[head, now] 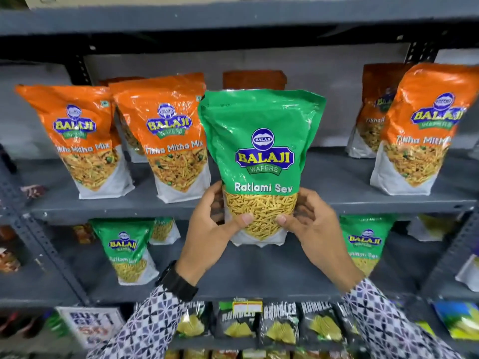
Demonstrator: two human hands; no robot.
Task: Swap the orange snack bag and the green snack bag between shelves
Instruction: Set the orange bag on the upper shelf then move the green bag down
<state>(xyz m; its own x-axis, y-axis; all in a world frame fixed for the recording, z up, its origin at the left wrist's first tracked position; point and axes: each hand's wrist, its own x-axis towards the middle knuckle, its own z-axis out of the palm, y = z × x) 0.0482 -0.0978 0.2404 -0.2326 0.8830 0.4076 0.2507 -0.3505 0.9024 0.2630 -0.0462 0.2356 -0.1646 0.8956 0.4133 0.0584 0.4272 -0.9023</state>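
I hold a green Ratlami Sev snack bag (pixel 261 141) upright in front of the upper shelf (pixel 363 203), in the gap between orange bags. My left hand (pixel 215 226) grips its lower left side, thumb on the front. On the lower right side my right hand (pixel 308 224) grips the same bag. Orange Tikha Mitha Mix snack bags stand on that shelf: one (pixel 83 141) at far left, one (pixel 171 141) just left of the green bag, one (pixel 420 130) at right. Whether the green bag's base rests on the shelf is hidden by my hands.
The lower shelf (pixel 259 270) carries green bags at left (pixel 127 250) and at right (pixel 365 244), with a gap between them under my hands. Black snack packs (pixel 277 325) fill the shelf below. Dark metal uprights (pixel 46 252) frame the rack.
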